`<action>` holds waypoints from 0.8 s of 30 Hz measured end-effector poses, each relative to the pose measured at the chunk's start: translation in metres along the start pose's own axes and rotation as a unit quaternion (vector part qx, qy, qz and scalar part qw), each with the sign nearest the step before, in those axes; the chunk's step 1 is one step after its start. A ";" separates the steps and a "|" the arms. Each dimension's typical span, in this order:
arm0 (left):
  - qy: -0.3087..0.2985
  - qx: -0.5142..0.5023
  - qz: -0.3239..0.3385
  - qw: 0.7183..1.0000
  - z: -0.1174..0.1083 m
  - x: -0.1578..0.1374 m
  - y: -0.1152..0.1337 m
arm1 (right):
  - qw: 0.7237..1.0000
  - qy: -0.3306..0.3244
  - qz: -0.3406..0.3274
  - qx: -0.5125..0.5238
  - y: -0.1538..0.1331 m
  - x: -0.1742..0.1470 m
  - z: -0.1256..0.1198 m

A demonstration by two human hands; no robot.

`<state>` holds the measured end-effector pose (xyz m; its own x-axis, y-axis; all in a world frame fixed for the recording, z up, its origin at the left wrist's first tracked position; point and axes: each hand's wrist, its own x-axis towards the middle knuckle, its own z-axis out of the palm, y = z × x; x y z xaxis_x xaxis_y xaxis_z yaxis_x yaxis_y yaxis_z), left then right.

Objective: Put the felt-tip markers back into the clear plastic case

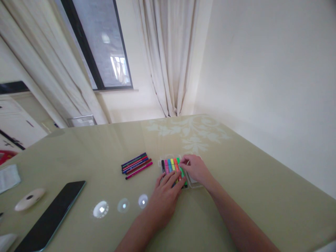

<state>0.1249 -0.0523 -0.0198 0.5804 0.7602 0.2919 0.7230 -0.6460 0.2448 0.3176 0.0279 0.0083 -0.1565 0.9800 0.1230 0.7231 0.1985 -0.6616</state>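
Note:
A clear plastic case [160, 163] lies unfolded on the table, with a row of highlighters inside. From left to right the caps run black, pink, blue, yellow, orange and green. My left hand [168, 192] rests over the lower part of the row, fingers stretched out and slightly spread on the pens. At the right end of the row, thumb and forefinger of my right hand [194, 167] pinch at the upper part of the green highlighter [179, 160]. That hand partly covers the case's lid [195, 184].
Several slim felt-tip pens [136, 164] lie in a loose bunch left of the case. A dark tablet [52, 217], a white oval object [30, 199] and a folded cloth [9, 177] sit on the left. A wall [275, 87] borders the table's right side.

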 end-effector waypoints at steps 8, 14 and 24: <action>0.002 -0.006 0.002 1.000 0.002 -0.001 -0.001 | 1.000 0.001 0.001 -0.006 0.002 0.001 0.003; 0.003 0.004 0.003 1.000 0.001 -0.001 -0.001 | 1.000 0.003 -0.002 -0.006 0.002 0.000 0.003; -0.008 0.008 0.007 1.000 0.002 -0.001 -0.002 | 1.000 -0.002 -0.002 -0.013 0.002 0.000 0.002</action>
<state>0.1236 -0.0517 -0.0222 0.5958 0.7524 0.2809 0.7212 -0.6552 0.2251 0.3175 0.0284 0.0056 -0.1620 0.9793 0.1214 0.7404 0.2020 -0.6411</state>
